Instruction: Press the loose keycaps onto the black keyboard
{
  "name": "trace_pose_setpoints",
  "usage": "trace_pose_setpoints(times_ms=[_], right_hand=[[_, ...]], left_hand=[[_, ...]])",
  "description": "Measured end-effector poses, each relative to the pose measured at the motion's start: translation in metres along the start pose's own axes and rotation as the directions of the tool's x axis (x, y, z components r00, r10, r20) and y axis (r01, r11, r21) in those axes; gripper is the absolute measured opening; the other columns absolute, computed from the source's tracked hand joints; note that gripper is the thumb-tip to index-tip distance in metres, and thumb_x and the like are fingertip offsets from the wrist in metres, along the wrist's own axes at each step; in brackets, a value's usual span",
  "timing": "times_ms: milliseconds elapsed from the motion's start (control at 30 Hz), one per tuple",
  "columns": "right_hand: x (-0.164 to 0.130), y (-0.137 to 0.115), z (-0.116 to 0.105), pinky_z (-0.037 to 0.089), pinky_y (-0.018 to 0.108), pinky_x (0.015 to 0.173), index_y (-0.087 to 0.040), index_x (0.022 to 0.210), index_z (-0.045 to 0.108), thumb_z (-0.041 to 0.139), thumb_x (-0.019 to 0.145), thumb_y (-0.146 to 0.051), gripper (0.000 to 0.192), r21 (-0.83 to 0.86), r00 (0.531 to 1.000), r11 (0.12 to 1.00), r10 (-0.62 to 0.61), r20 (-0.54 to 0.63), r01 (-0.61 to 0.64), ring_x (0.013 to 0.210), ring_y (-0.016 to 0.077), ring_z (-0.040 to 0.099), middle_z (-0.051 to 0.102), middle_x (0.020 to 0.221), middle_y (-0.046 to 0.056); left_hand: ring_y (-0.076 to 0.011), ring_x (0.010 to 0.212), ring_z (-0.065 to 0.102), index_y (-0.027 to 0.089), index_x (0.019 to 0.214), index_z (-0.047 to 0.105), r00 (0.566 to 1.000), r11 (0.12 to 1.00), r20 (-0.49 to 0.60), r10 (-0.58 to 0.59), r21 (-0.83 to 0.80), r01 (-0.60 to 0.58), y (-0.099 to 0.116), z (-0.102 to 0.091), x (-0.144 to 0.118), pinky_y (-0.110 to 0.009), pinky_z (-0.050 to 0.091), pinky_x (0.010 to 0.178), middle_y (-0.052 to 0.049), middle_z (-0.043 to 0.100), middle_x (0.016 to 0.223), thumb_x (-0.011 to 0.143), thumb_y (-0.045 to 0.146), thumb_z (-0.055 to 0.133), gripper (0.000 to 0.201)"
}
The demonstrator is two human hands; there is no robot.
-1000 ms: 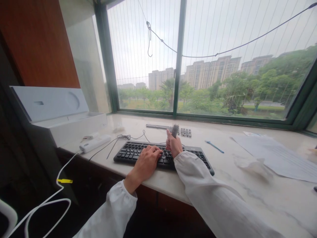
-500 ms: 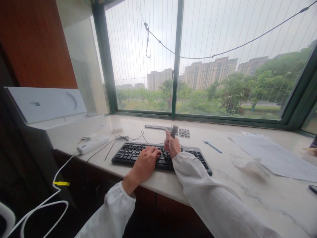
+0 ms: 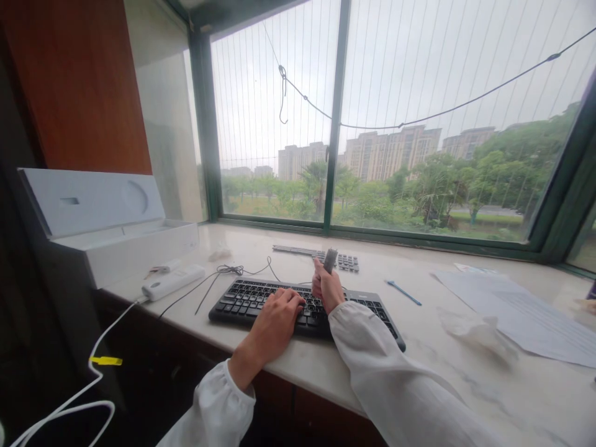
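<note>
A black keyboard (image 3: 251,298) lies near the front edge of the pale stone counter. My left hand (image 3: 274,316) rests on its middle, palm down, with slightly bent fingers lying over the keys. Just right of it, my right hand (image 3: 328,288) is closed round what looks like a small dark brush (image 3: 330,259), whose fuzzy grey end points up above the thumb. The brush's lower part is hidden by the fist. Behind the hands, what look like loose dark keycaps (image 3: 348,263) stand in rows. My right sleeve covers part of the keyboard's right side.
Left are an open white box (image 3: 135,242), a white power strip (image 3: 174,280) and a thin dark cable (image 3: 230,269). A blue stick-like tool (image 3: 403,292) lies to the right, before crumpled tissue (image 3: 484,332) and paper sheets (image 3: 521,310). A window closes off the back.
The view has tilted slightly upward, so everything sits lower in the picture. Both hands stay at about the same place on the keyboard, with the brush still held upright.
</note>
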State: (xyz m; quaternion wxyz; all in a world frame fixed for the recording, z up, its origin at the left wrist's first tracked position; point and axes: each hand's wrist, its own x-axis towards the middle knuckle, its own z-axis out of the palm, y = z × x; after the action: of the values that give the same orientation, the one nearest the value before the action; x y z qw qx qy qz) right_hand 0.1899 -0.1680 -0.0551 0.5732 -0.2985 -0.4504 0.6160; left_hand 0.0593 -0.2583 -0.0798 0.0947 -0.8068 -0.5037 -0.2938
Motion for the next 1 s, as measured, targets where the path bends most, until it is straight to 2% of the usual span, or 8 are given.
trace_pose_setpoints(times_ms=[333, 500, 733, 1000], right_hand=[[-0.003, -0.003, 0.002, 0.01, 0.024, 0.037, -0.025, 0.059, 0.024, 0.06, 0.081, -0.045, 0.046, 0.006, 1.0, 1.0, -0.007, -0.008, 0.007, 0.036, 0.0052, 0.013, 0.017, 0.043, -0.01], [-0.005, -0.002, 0.008, 0.01, 0.028, 0.039, -0.025, 0.06, 0.017, 0.052, 0.085, -0.045, 0.047, -0.056, 0.997, 0.998, -0.015, -0.075, 0.011, 0.038, 0.0074, 0.012, 0.014, 0.045, -0.009], [-0.007, 0.004, 0.011, 0.008, 0.029, 0.042, -0.025, 0.055, 0.021, 0.057, 0.081, -0.039, 0.046, 0.051, 0.995, 0.999, 0.008, -0.099, -0.003, 0.039, 0.0081, 0.011, 0.014, 0.045, -0.009], [-0.012, 0.006, 0.017, 0.006, 0.029, 0.042, -0.025, 0.054, 0.024, 0.055, 0.083, -0.036, 0.044, 0.08, 0.995, 0.997, 0.022, -0.1, -0.014, 0.038, 0.0071, 0.01, 0.015, 0.044, -0.009]], left_hand=[[-0.0204, 0.101, 0.054, 0.021, 0.108, 0.062, 1.0, 1.0, 0.001, -0.002, 0.016, 0.002, 0.0, 0.0, 0.001, -0.035, 0.044, 0.091, -0.006, 0.062, 0.106, 0.097, 0.02, 0.04, 0.025], [-0.0201, 0.1, 0.054, 0.02, 0.107, 0.063, 1.0, 1.0, 0.013, -0.023, 0.013, 0.022, 0.001, 0.001, 0.001, -0.035, 0.044, 0.089, -0.006, 0.062, 0.104, 0.098, 0.02, 0.038, 0.026], [-0.0201, 0.1, 0.053, 0.02, 0.106, 0.063, 0.999, 0.999, 0.028, -0.037, 0.018, 0.037, 0.002, -0.001, 0.001, -0.034, 0.044, 0.088, -0.006, 0.062, 0.104, 0.098, 0.017, 0.037, 0.027], [-0.0202, 0.102, 0.053, 0.019, 0.106, 0.062, 0.999, 0.999, 0.035, -0.04, 0.008, 0.04, 0.003, -0.003, 0.0, -0.035, 0.044, 0.09, -0.006, 0.062, 0.104, 0.097, 0.015, 0.036, 0.028]])
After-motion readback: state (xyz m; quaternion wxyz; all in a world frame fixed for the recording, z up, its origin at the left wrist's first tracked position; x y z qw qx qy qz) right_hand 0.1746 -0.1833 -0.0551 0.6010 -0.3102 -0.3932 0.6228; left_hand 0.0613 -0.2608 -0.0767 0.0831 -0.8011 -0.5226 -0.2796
